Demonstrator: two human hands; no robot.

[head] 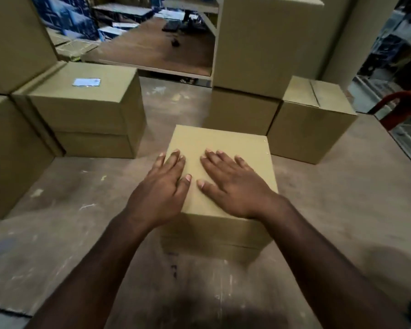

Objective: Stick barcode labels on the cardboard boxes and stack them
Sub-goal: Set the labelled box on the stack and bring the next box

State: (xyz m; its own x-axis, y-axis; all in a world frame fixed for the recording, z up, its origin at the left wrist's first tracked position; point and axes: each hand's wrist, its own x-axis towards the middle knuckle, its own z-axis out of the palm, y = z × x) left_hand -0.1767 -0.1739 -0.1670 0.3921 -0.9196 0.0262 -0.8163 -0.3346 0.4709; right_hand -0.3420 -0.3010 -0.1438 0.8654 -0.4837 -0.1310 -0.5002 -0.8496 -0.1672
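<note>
My left hand point(163, 186) and right hand point(233, 184) lie flat, fingers straight, gripping nothing, pressing the top of the box point(221, 167) before me at twelve o'clock, probably steadying it; a labelled box point(86, 100) sits at ten o'clock.

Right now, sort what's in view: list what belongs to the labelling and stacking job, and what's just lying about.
Job:
box under the hands
left hand, flat on it
right hand, flat on it
labelled box
label
stacked boxes
taped box

Lying about:
red cart handle
shelf clutter
</note>
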